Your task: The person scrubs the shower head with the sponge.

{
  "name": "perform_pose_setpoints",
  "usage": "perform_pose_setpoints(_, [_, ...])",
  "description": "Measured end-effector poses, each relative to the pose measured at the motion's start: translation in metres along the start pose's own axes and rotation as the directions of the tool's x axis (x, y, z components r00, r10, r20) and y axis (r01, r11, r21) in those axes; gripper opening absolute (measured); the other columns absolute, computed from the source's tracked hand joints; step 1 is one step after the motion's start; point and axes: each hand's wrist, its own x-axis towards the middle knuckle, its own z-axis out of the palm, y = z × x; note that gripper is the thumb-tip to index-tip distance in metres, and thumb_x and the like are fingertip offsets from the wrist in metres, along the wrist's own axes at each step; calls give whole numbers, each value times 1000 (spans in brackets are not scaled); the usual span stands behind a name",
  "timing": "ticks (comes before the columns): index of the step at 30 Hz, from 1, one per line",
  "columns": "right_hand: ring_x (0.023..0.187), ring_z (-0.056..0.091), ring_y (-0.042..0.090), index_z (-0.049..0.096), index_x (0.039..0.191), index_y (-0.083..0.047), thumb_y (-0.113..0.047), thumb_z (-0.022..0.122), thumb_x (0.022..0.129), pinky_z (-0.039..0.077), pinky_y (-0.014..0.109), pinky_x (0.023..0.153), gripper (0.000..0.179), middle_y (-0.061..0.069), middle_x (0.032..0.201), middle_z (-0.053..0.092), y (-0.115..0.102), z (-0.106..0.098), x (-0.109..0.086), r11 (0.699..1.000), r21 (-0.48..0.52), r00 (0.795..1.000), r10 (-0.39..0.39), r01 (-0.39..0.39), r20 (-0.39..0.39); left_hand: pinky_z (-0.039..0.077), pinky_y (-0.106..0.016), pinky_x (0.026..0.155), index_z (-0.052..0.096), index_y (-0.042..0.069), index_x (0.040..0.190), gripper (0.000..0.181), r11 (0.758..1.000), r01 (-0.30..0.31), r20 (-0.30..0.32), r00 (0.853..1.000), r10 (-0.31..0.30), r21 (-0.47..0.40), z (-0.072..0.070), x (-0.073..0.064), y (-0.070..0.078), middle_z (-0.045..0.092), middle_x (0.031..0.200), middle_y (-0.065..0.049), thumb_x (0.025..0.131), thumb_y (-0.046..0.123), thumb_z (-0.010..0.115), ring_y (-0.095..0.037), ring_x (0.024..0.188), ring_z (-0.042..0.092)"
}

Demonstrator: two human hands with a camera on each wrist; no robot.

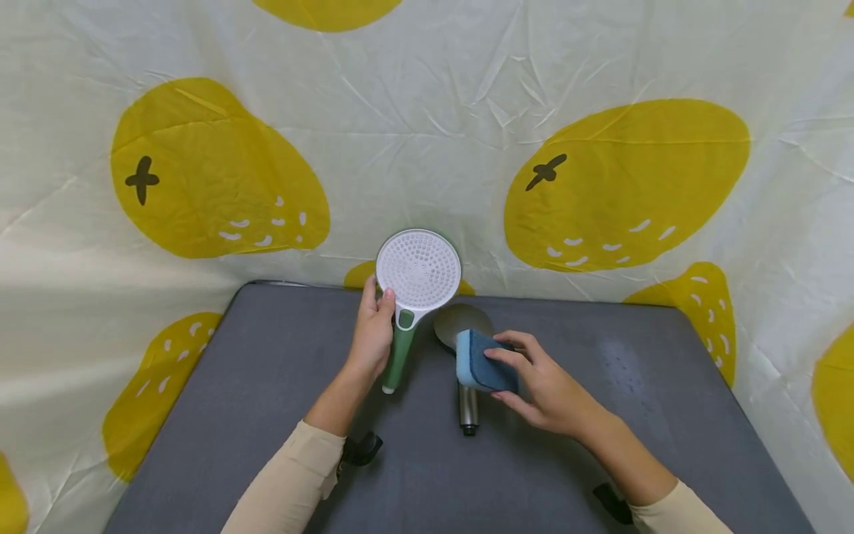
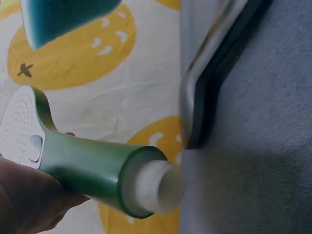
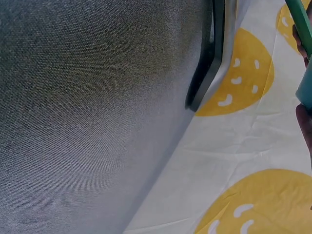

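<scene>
A shower head (image 1: 419, 271) with a white nozzle face and green handle is held up in my left hand (image 1: 375, 330), its face turned toward the head camera. In the left wrist view the white threaded end (image 2: 161, 187) of its handle (image 2: 92, 161) points at the camera. My right hand (image 1: 543, 386) pinches a blue sponge (image 1: 490, 363) between thumb and fingers, to the right of the shower head and apart from it. Beneath the sponge a second, grey metallic shower head (image 1: 469, 408) lies on the table, partly hidden by the sponge.
The dark grey table (image 1: 414, 475) ends at the back against a white cloth (image 1: 427, 170) printed with yellow fruit shapes. A pale smudge (image 1: 620, 367) marks the tabletop at right. Dark straps (image 1: 362, 449) show at both wrists.
</scene>
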Motion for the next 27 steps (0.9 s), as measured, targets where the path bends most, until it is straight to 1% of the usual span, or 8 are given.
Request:
perform_pose_setpoints(4, [125, 55, 29, 54, 144, -11, -52, 50, 104, 48, 25, 102, 57, 19, 145, 47, -1, -1, 0, 1000, 1, 999, 27, -27, 31, 57, -23, 82, 31, 20, 162, 50, 1000, 17, 14, 1000, -17, -23, 0, -2, -4, 57, 138, -23, 113, 12, 35, -14, 101, 64])
perform_pose_setpoints(6, [127, 54, 28, 53, 145, -12, -51, 51, 104, 46, 24, 105, 57, 19, 145, 48, -2, -1, -1, 999, 6, 999, 35, -35, 38, 61, -28, 70, 29, 24, 163, 51, 998, 36, 38, 999, -34, -60, 1, -3, -4, 57, 140, -23, 113, 13, 34, -14, 93, 67])
perform_pose_setpoints(8, [128, 53, 28, 53, 145, -12, -52, 50, 104, 43, 23, 107, 57, 18, 145, 48, -2, -2, -1, 999, 7, 998, 40, -40, 42, 60, -32, 59, 25, 27, 164, 52, 995, 59, 75, 996, -53, -80, 1, -5, -4, 58, 134, -24, 114, 17, 33, -16, 77, 68])
perform_pose_setpoints(13, [129, 52, 28, 53, 146, -13, -51, 50, 105, 42, 22, 109, 56, 18, 146, 48, -3, -2, -1, 999, 12, 998, 44, -45, 37, 55, -27, 53, 11, 25, 166, 63, 990, 100, 222, 972, -75, -103, 2, -11, 0, 55, 115, -15, 110, 40, 33, -15, 53, 61])
perform_pose_setpoints(16, [129, 52, 28, 53, 146, -13, -51, 51, 105, 42, 23, 109, 56, 17, 146, 48, -5, -3, 0, 999, 15, 998, 43, -44, 39, 53, -24, 52, 16, 19, 162, 67, 990, 99, 261, 963, -70, -100, 2, -12, 2, 52, 112, -11, 105, 45, 37, -13, 52, 59])
perform_pose_setpoints(21, [129, 52, 28, 53, 146, -14, -52, 50, 104, 43, 24, 108, 57, 16, 147, 47, -7, -5, 2, 999, 11, 998, 51, -52, 44, 55, -24, 53, 30, 13, 152, 55, 993, 118, 199, 974, -111, -27, 4, -12, 3, 55, 109, -9, 107, 38, 48, -13, 54, 62])
perform_pose_setpoints(25, [130, 52, 27, 53, 146, -14, -53, 49, 105, 43, 24, 108, 57, 16, 147, 47, -8, -6, 3, 998, 10, 997, 59, -60, 46, 58, -28, 60, 36, 3, 148, 51, 989, 147, 134, 980, -150, 32, 7, -12, 3, 65, 88, -7, 110, 38, 39, -15, 60, 65])
perform_pose_setpoints(27, [130, 52, 27, 53, 146, -13, -53, 48, 105, 42, 23, 109, 57, 16, 148, 47, -9, -5, 3, 998, 12, 997, 61, -62, 46, 58, -29, 65, 37, 1, 148, 53, 987, 150, 123, 980, -155, 49, 6, -12, 2, 66, 86, -10, 111, 39, 36, -15, 67, 66])
